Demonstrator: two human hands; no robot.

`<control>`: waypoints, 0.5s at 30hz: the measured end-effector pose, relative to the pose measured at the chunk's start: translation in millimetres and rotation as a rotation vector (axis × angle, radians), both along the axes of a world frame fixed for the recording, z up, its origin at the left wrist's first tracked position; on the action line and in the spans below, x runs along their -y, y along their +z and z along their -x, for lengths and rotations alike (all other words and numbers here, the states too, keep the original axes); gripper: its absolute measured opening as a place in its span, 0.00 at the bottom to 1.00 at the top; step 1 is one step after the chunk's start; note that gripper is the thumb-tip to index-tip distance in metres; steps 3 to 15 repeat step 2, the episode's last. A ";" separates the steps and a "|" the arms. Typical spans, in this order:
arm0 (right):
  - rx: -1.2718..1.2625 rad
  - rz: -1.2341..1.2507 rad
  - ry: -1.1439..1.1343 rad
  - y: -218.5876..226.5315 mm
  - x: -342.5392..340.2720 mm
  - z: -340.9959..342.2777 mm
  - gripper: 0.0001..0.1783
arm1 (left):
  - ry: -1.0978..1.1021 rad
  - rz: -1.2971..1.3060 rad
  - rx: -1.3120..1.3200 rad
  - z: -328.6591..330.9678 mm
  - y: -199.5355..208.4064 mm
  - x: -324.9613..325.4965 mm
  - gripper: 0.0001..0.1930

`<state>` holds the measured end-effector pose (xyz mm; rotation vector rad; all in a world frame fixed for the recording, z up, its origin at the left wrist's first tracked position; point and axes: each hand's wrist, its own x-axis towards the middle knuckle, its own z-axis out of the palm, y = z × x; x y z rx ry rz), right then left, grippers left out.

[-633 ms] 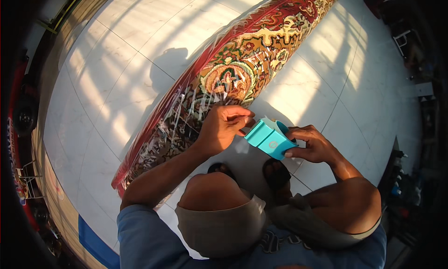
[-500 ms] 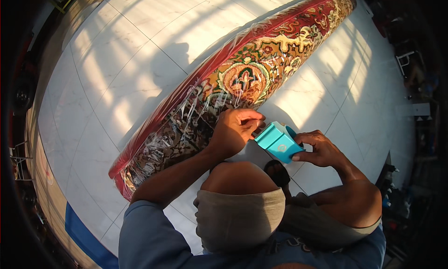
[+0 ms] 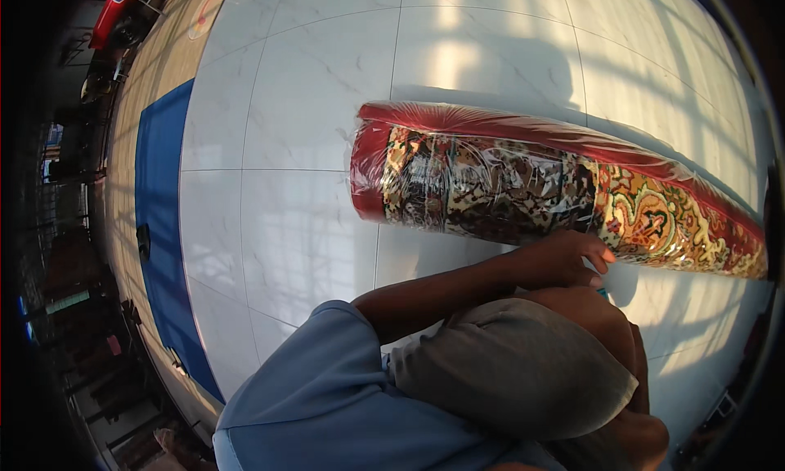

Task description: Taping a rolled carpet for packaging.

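A rolled carpet (image 3: pixel 515 185) with a red edge and floral pattern lies on the floor, wrapped in clear shiny plastic. Beside its near side is my left hand (image 3: pixel 564 258), its fingers curled in with the thumb close to them. Whatever they pinch is too small to make out. Just below those fingers, a sliver of the turquoise tape dispenser (image 3: pixel 603 292) shows past my raised knee. The knee hides the rest of it, and my right hand is out of sight.
White marbled tiles (image 3: pixel 311 127) lie under the carpet, crossed by sunlight and shadows. At the left a blue mat (image 3: pixel 163 226) borders a wood-toned strip (image 3: pixel 123 201). Dark clutter, with a red object (image 3: pixel 106 17) among it, lines the far left rim.
My view has swung left, so the carpet now sits further right and its near end shows whole. The right hand and most of the tape dispenser have gone behind my knee.
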<state>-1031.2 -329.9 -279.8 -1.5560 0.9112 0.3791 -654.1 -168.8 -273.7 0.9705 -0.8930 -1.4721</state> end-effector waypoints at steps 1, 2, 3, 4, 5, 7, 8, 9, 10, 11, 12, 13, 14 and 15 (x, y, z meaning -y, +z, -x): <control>-0.029 0.155 0.153 -16.4 3.7 6.7 0.07 | 0.045 0.009 -0.217 -27.4 9.6 -27.9 0.25; -0.058 0.308 0.305 -30.2 6.6 15.2 0.06 | 0.164 0.024 -0.263 -57.1 21.3 -59.4 0.26; -0.058 0.308 0.305 -30.2 6.6 15.2 0.06 | 0.164 0.024 -0.263 -57.1 21.3 -59.4 0.26; -0.058 0.308 0.305 -30.2 6.6 15.2 0.06 | 0.164 0.024 -0.263 -57.1 21.3 -59.4 0.26; -0.058 0.308 0.305 -30.2 6.6 15.2 0.06 | 0.164 0.024 -0.263 -57.1 21.3 -59.4 0.26; -0.058 0.308 0.305 -30.2 6.6 15.2 0.06 | 0.164 0.024 -0.263 -57.1 21.3 -59.4 0.26; -0.058 0.308 0.305 -30.2 6.6 15.2 0.06 | 0.164 0.024 -0.263 -57.1 21.3 -59.4 0.26; -0.058 0.308 0.305 -30.2 6.6 15.2 0.06 | 0.164 0.024 -0.263 -57.1 21.3 -59.4 0.26; -0.058 0.308 0.305 -30.2 6.6 15.2 0.06 | 0.164 0.024 -0.263 -57.1 21.3 -59.4 0.26; -0.058 0.308 0.305 -30.2 6.6 15.2 0.06 | 0.164 0.024 -0.263 -57.1 21.3 -59.4 0.26; -0.058 0.308 0.305 -30.2 6.6 15.2 0.06 | 0.164 0.024 -0.263 -57.1 21.3 -59.4 0.26; -0.058 0.308 0.305 -30.2 6.6 15.2 0.06 | 0.164 0.024 -0.263 -57.1 21.3 -59.4 0.26; -0.058 0.308 0.305 -30.2 6.6 15.2 0.06 | 0.164 0.024 -0.263 -57.1 21.3 -59.4 0.26; -0.058 0.308 0.305 -30.2 6.6 15.2 0.06 | 0.164 0.024 -0.263 -57.1 21.3 -59.4 0.26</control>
